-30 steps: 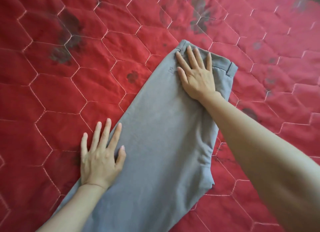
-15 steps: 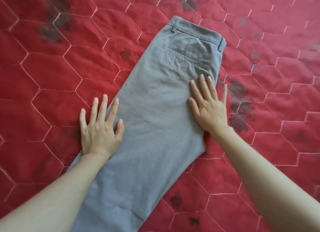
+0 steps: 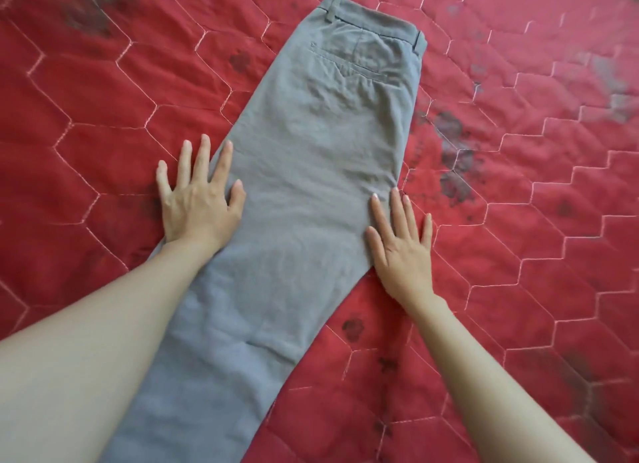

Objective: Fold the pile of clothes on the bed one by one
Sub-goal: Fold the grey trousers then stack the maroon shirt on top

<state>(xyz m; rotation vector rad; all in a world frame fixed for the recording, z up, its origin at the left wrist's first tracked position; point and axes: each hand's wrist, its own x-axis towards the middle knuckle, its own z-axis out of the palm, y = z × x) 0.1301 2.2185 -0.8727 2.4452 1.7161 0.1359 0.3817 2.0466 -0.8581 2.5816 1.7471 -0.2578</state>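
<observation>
While left hand [image 3: 198,205] stays, right hand [image 3: 403,245] slid down trousers [image 3: 304,200], onto quilt [image 3: 518,220].

A big red quilt [image 3: 103,124] covers the bed. It has pale stitched lines that make six-sided shapes, and dark flower marks here and there. A pair of grey trousers [image 3: 311,203] lies flat on it, with the waistband far away and the legs running toward the person. A back pocket shows near the top. The left hand [image 3: 198,203] and the right hand [image 3: 403,251] rest flat, each partly on the trousers and partly on the quilt.
</observation>
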